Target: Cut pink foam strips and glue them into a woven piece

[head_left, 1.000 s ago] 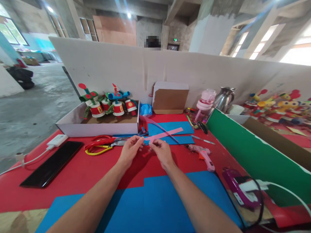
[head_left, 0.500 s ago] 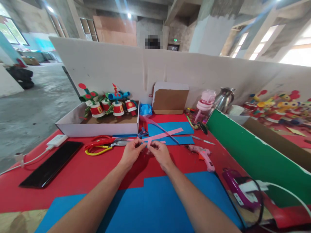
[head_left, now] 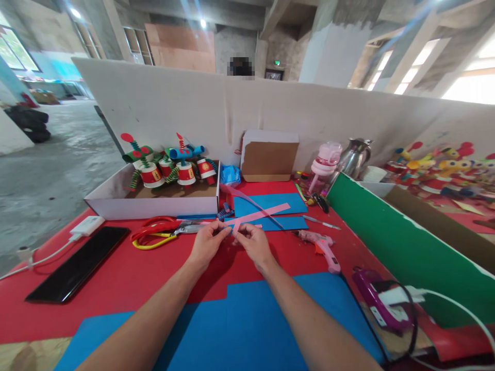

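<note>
My left hand and my right hand meet above the red table, both pinching the near end of a long pink paper strip. The strip runs away to the right over blue paper sheets. A second, darker pink strip crosses it. Red and yellow handled scissors lie just left of my left hand.
A white box with paper-cup figures stands at the back left. A pink glue gun lies right of my hands. A black tablet, a charger, a purple device with cable, a green board, a bottle and a kettle surround them.
My hands have drawn closer together on the strip's near end, and the head camera has tilted slightly, shifting the scene a little upward and left.
</note>
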The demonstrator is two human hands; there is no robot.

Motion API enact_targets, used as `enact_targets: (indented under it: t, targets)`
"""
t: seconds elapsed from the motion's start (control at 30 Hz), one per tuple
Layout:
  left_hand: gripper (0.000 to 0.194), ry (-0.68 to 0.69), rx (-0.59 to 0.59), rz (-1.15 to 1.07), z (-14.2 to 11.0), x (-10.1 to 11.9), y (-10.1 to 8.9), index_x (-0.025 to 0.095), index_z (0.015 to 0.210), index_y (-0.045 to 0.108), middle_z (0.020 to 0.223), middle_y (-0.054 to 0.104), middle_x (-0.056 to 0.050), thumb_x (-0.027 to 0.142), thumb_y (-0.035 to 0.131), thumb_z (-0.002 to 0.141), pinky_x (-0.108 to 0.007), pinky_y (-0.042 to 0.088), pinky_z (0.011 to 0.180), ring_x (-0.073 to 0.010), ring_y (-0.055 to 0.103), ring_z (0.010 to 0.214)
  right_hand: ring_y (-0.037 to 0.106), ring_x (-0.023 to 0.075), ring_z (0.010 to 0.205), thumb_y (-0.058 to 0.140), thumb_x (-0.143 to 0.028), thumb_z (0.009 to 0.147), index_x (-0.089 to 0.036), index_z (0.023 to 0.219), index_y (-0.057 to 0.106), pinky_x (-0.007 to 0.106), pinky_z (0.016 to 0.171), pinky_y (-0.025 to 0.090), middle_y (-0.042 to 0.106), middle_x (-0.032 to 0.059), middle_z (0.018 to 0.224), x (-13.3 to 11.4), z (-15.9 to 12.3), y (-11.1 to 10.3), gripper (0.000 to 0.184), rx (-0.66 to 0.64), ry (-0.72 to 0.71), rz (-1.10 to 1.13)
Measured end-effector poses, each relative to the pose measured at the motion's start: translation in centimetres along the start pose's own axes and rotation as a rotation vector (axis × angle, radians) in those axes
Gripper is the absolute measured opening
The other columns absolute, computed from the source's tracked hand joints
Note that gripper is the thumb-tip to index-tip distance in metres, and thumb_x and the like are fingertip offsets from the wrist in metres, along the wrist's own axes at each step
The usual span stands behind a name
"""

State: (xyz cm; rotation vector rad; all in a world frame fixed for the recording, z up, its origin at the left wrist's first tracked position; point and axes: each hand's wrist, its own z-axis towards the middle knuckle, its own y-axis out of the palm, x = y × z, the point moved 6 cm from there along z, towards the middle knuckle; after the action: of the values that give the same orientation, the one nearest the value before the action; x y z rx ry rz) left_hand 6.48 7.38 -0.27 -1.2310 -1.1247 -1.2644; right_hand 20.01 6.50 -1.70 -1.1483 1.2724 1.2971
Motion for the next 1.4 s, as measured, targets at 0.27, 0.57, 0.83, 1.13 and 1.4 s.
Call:
enact_targets:
  t: [0.27,0.57,0.83,1.13,1.4]
  targets:
    - [0.035,0.070,0.179,0.008,0.3,0.2,-1.6,0.019,0.063,0.061,0.057,0.057,0.003,0.053,0.070,0.067,-0.024,0.038,0.058,-0.0122,0.047,0.058,0.066,0.0179,0.057,0.073,-0.043,0.066,-0.021,0.066,0.063,0.027,0.056,0.050,0.064,-0.0017,0.056,-0.3,0.0,-0.9,0.025,0.096,-0.008,-0.051]
    - [0.041,-0.065,-0.022,-0.090,-0.3,-0.1,0.7,0.017,0.071,0.066,0.065,0.065,0.000,0.054,0.077,0.057,-0.025,0.043,0.060,-0.0137,0.055,0.061,0.065,0.0160,0.062,0.079,-0.043,0.061,-0.021,0.070,0.062,0.030,0.066,0.055,0.068,-0.0020,0.066,-0.2,-0.2,-0.2,0.029,0.098,-0.013,0.151]
    - [0.039,-0.089,-0.001,-0.099,-0.2,-0.4,0.4,0.017,0.070,0.066,0.063,0.065,0.000,0.051,0.078,0.058,-0.026,0.045,0.059,-0.0136,0.056,0.059,0.064,0.0161,0.060,0.078,-0.042,0.062,-0.020,0.067,0.063,0.030,0.066,0.054,0.066,-0.0018,0.062,-0.1,-0.3,-0.2,0.027,0.106,0.011,0.130]
    - [0.038,-0.077,-0.034,-0.158,-0.4,-0.5,0.8,0.016,0.065,0.063,0.059,0.063,-0.001,0.051,0.078,0.060,-0.023,0.044,0.051,-0.0115,0.053,0.053,0.062,0.0162,0.061,0.073,-0.040,0.065,-0.022,0.067,0.061,0.029,0.064,0.052,0.066,-0.0020,0.062,-0.4,-0.5,0.3,0.022,0.067,-0.008,0.100]
    - [0.038,-0.111,-0.042,-0.204,-0.5,-0.2,0.9,0.016,0.062,0.063,0.056,0.062,0.001,0.048,0.082,0.055,-0.023,0.043,0.051,-0.0109,0.053,0.053,0.060,0.0157,0.059,0.070,-0.036,0.066,-0.022,0.066,0.060,0.027,0.061,0.048,0.064,-0.0029,0.061,-1.2,-0.5,-0.2,0.017,0.112,-0.067,-0.004]
